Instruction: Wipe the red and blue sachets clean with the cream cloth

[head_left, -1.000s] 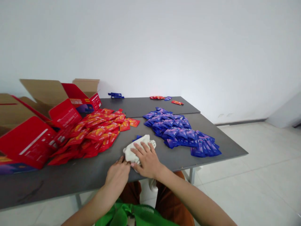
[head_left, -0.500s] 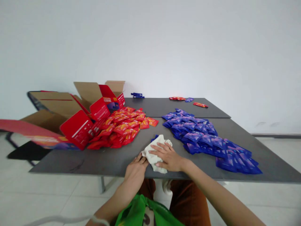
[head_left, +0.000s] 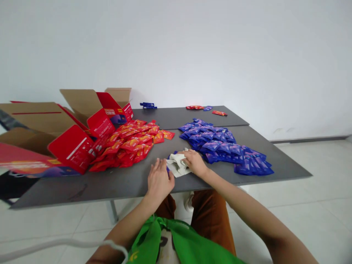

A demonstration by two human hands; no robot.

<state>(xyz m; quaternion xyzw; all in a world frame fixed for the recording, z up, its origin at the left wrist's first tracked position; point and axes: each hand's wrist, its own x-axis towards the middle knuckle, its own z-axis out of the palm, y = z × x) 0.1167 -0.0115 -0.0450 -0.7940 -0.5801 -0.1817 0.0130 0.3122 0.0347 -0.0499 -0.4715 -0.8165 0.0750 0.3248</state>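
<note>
From my remote view, I count one left hand [head_left: 159,180], one right hand [head_left: 195,163] and one white cloth [head_left: 177,169] at centre; three open red cartons [head_left: 70,149] at left; one heap of red sachets [head_left: 129,141] and one of blue sachets [head_left: 218,146], both too overlapped to tally; one lone red sachet [head_left: 219,113], upper right of centre.

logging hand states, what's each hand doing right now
Left hand: open, at a blue packet's edge.
Right hand: closed, holding the white cloth.
</note>
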